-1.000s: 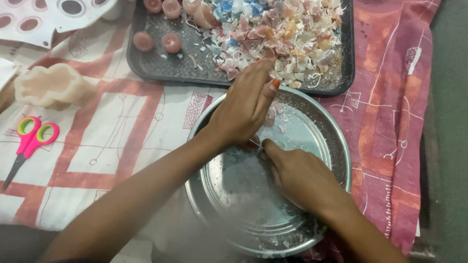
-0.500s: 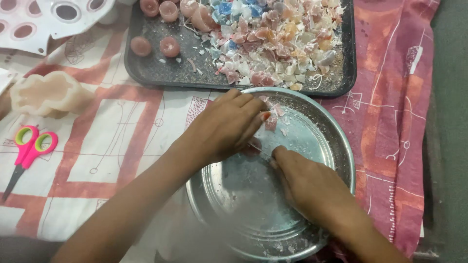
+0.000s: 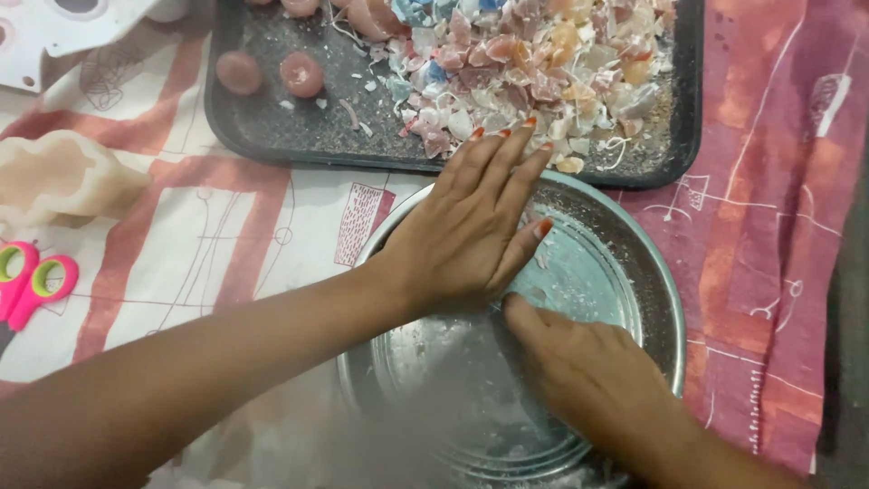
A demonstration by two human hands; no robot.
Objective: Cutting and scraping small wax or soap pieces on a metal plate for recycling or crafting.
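A round steel plate (image 3: pixel 644 281) lies on a patterned cloth, dusted with white crumbs. My left hand (image 3: pixel 466 231) rests flat over its far left part, fingers stretched toward the plate's far rim, holding nothing. My right hand (image 3: pixel 593 380) lies palm down inside the plate nearer to me, its thumb touching the metal next to my left palm. Just beyond the plate stands a dark rectangular tray (image 3: pixel 272 136) heaped with broken pastel wax pieces (image 3: pixel 534 63) and two pink round candles (image 3: pixel 272 72).
Pink and green scissors (image 3: pixel 32 281) lie at the left edge. A pale lumpy mould (image 3: pixel 63 177) sits above them, and a white card with round holes (image 3: pixel 63 27) is at the top left. Red patterned cloth (image 3: pixel 769 226) covers the right side.
My left hand has slid back and flattened over the plate's left part, fingers now straight. The view has shifted down slightly. My right hand stays in the plate.
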